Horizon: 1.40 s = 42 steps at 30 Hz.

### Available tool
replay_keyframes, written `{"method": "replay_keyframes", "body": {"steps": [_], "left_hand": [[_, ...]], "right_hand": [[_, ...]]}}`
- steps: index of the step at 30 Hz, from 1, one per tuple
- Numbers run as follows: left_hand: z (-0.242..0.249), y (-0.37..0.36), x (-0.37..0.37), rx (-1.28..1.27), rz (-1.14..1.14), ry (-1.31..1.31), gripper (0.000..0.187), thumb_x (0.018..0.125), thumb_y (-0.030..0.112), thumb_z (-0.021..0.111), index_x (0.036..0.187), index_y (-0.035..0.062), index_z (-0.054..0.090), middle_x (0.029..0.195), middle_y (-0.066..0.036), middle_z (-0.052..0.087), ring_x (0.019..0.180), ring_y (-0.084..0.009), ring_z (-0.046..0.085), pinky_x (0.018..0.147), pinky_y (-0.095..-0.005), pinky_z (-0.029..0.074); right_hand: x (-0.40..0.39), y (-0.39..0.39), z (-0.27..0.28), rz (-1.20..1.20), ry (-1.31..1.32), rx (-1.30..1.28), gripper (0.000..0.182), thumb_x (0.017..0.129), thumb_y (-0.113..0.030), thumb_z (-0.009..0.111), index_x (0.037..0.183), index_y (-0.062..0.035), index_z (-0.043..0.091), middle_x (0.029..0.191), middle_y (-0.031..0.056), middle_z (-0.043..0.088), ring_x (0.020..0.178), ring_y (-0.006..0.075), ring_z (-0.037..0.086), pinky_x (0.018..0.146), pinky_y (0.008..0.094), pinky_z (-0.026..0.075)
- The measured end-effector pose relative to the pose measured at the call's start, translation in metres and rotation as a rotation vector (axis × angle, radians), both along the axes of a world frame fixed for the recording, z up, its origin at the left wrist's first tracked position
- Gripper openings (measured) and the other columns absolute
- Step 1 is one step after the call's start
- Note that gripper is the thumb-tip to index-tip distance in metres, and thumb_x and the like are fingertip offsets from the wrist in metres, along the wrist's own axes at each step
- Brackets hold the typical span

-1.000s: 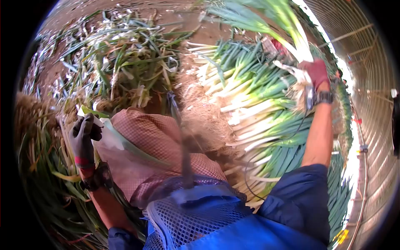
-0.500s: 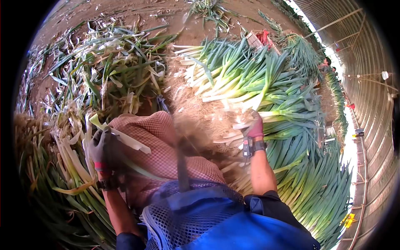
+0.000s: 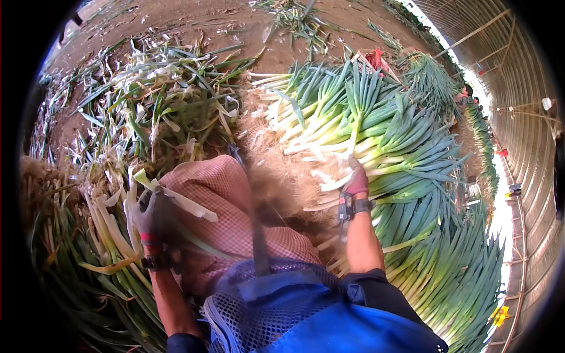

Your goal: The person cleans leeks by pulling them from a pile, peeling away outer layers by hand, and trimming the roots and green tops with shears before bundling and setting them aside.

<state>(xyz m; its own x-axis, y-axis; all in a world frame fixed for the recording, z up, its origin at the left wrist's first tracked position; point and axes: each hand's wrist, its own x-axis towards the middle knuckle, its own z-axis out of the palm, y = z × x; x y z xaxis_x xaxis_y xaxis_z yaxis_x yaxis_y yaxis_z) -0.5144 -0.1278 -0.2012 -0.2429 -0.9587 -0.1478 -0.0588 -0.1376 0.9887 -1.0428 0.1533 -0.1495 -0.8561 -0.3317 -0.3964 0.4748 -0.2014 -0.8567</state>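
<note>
Head view, looking down over a person seated among harvested leeks inside a long arched greenhouse tunnel [image 3: 518,117]. No brand, label or readable writing shows anywhere. The largest thing is the stack of cleaned leeks [image 3: 376,135] to the right, laid side by side with white root ends toward the person and green tops fanning away to the upper right, their long axes running roughly lower left to upper right. To the left lies a loose heap of trimmed leaves [image 3: 159,100] on the bare soil, pointing every way. A pink checked cloth [image 3: 223,206] covers the person's lap. The right hand [image 3: 356,179], in a reddish glove with a watch-like band at the wrist, rests palm down on the white stems of the stack, fingers closed onto them. The left hand [image 3: 154,215], in a dark glove, grips a pale stripped leaf [image 3: 176,197] beside the lap, the strip lying across the cloth toward the right.
</note>
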Motion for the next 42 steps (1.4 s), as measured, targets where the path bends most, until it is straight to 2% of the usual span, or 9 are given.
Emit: {"method": "replay_keyframes", "body": {"steps": [8, 18, 23, 27, 29, 30, 31, 33, 42], "left_hand": [[0.040, 0.023, -0.029, 0.033, 0.149, 0.162, 0.023, 0.099, 0.016, 0.071, 0.113, -0.0023, 0.075, 0.090, -0.002, 0.073, 0.078, -0.0092, 0.064, 0.070, -0.0255, 0.052], [0.059, 0.029, -0.025, -0.021, 0.080, -0.059, 0.030, 0.097, 0.020, 0.072, 0.116, -0.0037, 0.076, 0.097, -0.005, 0.077, 0.087, -0.0089, 0.066, 0.082, -0.0261, 0.053], [0.050, 0.028, -0.026, -0.141, 0.140, -0.186, 0.027, 0.092, 0.024, 0.073, 0.104, 0.0005, 0.079, 0.083, -0.009, 0.076, 0.075, -0.0142, 0.068, 0.073, -0.0313, 0.053], [0.093, 0.039, -0.033, -0.212, 0.150, -0.429, 0.036, 0.089, 0.037, 0.072, 0.091, 0.0022, 0.078, 0.072, -0.017, 0.070, 0.066, -0.0247, 0.069, 0.066, -0.0384, 0.051], [0.083, 0.032, -0.024, -0.247, 0.081, -0.547, 0.035, 0.090, 0.030, 0.079, 0.111, 0.0029, 0.079, 0.084, -0.007, 0.079, 0.076, -0.0093, 0.069, 0.070, -0.0306, 0.054], [0.079, 0.034, -0.029, -0.309, 0.142, -0.527, 0.031, 0.093, 0.033, 0.074, 0.090, 0.0018, 0.077, 0.074, -0.012, 0.071, 0.068, -0.0181, 0.066, 0.068, -0.0334, 0.053], [0.026, 0.027, -0.032, -0.067, 0.098, 0.014, 0.022, 0.096, 0.024, 0.073, 0.099, 0.0023, 0.077, 0.081, -0.004, 0.072, 0.074, -0.0114, 0.064, 0.070, -0.0287, 0.053], [0.022, 0.026, -0.028, -0.044, 0.057, 0.050, 0.020, 0.098, 0.021, 0.073, 0.105, 0.0025, 0.076, 0.087, 0.000, 0.071, 0.080, -0.0084, 0.062, 0.070, -0.0263, 0.052], [0.029, 0.029, -0.026, -0.053, 0.092, -0.028, 0.017, 0.099, 0.019, 0.071, 0.102, 0.0026, 0.074, 0.086, 0.000, 0.072, 0.077, -0.0085, 0.064, 0.070, -0.0255, 0.052]], "right_hand": [[-0.076, 0.005, -0.041, -0.064, 0.111, 0.119, 0.051, 0.097, -0.037, 0.071, 0.130, 0.0019, 0.070, 0.118, 0.0113, 0.071, 0.097, 0.0223, 0.068, 0.086, 0.0370, 0.056], [-0.035, 0.022, 0.005, 0.190, -0.078, -0.012, 0.052, 0.096, -0.048, 0.068, 0.131, -0.0093, 0.068, 0.123, 0.0076, 0.072, 0.108, 0.0279, 0.070, 0.096, 0.0440, 0.058], [-0.066, 0.059, 0.025, 0.166, 0.041, 0.675, 0.060, 0.092, -0.066, 0.066, 0.118, -0.0126, 0.074, 0.109, 0.0129, 0.076, 0.083, 0.0330, 0.070, 0.075, 0.0498, 0.057], [-0.074, 0.070, 0.066, 0.252, 1.105, 1.780, 0.055, 0.090, -0.053, 0.070, 0.110, -0.0023, 0.074, 0.086, 0.0292, 0.070, 0.082, 0.0488, 0.068, 0.072, 0.0530, 0.054], [-0.039, 0.024, 0.122, 0.340, 1.076, 1.516, 0.052, 0.089, -0.048, 0.071, 0.102, 0.0025, 0.074, 0.089, 0.0282, 0.072, 0.090, 0.0485, 0.070, 0.079, 0.0550, 0.053], [-0.041, 0.002, 0.124, 0.364, 1.100, 1.480, 0.052, 0.089, -0.048, 0.071, 0.102, 0.0025, 0.074, 0.089, 0.0282, 0.072, 0.090, 0.0485, 0.070, 0.079, 0.0550, 0.053], [-0.048, -0.014, 0.125, 0.371, 1.108, 1.426, 0.052, 0.088, -0.047, 0.072, 0.104, 0.0030, 0.073, 0.096, 0.0296, 0.072, 0.095, 0.0484, 0.069, 0.083, 0.0551, 0.053], [-0.064, -0.042, 0.120, 0.390, 1.126, 1.360, 0.052, 0.088, -0.045, 0.073, 0.107, 0.0035, 0.072, 0.103, 0.0310, 0.072, 0.100, 0.0483, 0.069, 0.087, 0.0552, 0.053], [-0.113, -0.086, 0.065, 0.563, 0.977, 1.781, 0.050, 0.082, -0.042, 0.071, 0.113, -0.0028, 0.076, 0.123, 0.0257, 0.071, 0.115, 0.0442, 0.068, 0.096, 0.0500, 0.056]]}}
